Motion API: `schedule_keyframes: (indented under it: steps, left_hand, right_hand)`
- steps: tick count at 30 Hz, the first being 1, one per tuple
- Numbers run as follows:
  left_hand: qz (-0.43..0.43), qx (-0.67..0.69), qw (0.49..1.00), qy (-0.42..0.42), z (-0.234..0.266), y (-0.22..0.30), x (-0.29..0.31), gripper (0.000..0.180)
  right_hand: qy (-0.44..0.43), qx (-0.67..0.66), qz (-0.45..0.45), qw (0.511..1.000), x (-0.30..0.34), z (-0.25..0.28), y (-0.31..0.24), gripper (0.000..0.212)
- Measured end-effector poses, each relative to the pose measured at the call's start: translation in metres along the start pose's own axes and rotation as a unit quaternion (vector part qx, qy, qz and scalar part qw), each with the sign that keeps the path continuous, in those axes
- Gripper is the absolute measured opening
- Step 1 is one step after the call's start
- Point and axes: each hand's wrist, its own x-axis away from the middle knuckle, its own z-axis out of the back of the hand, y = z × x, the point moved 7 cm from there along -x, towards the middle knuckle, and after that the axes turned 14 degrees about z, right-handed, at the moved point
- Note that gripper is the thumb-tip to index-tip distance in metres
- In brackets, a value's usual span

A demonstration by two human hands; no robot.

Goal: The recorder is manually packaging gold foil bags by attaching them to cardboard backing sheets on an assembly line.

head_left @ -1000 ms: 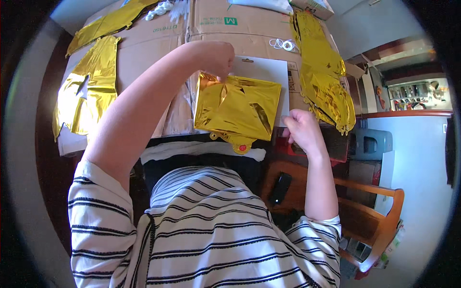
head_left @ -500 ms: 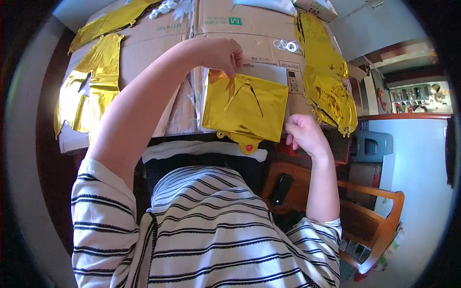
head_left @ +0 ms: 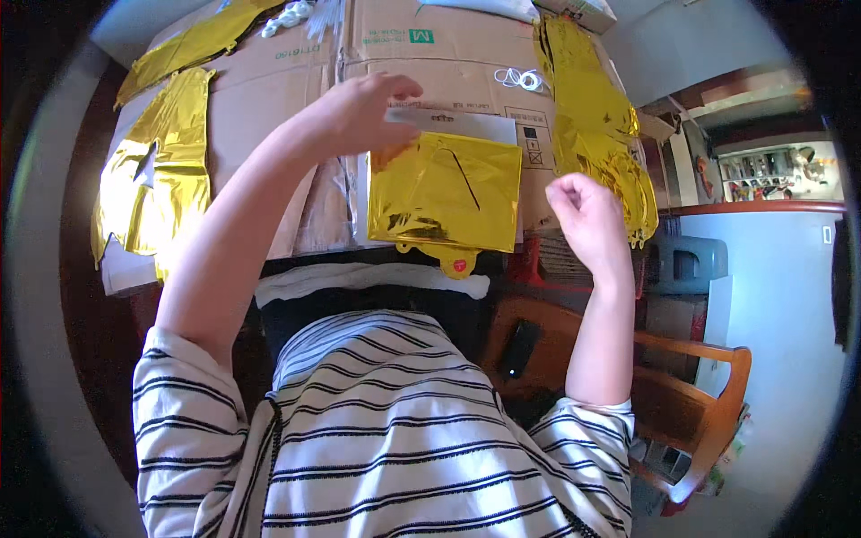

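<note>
Currently the left hand pinches the top corner of a flat, shiny gold foil balloon lying on the cardboard-covered worktop; the right hand hovers beside it, loosely curled and empty. A one-corner tug could crease the foil.

Flattened brown cardboard box covers the tabletop, with a green printed mark near the far edge and small black square symbols right of centre. White flat packet lies on the cardboard, partly under the gold foil sheet. Round yellow tab with a red mark hangs at the foil's near edge. Dark phone, screen off, rests on the wooden chair seat, lower right.
</note>
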Motion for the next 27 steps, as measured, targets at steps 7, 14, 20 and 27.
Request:
schedule_keyframes:
  steps: [7,14,20,27]
  left_hand:
    - [-0.087,-0.053,0.993,0.057,-0.013,-0.010,0.029,0.052]
    - [-0.130,-0.061,0.981,0.128,-0.021,-0.014,0.038,0.047]
    - [-0.098,-0.029,0.985,0.142,-0.019,-0.010,0.043,0.047]
    - [-0.132,-0.053,0.972,0.186,-0.014,0.014,0.059,0.060]
  right_hand:
    - [-0.008,-0.069,0.136,0.988,-0.060,-0.030,0.010,0.025]
    - [-0.101,-0.030,0.075,0.992,-0.085,-0.048,0.010,0.016]
    - [-0.115,-0.116,0.022,0.986,-0.096,-0.055,0.032,0.014]
    - [-0.036,-0.144,-0.006,0.989,-0.085,-0.047,0.042,0.018]
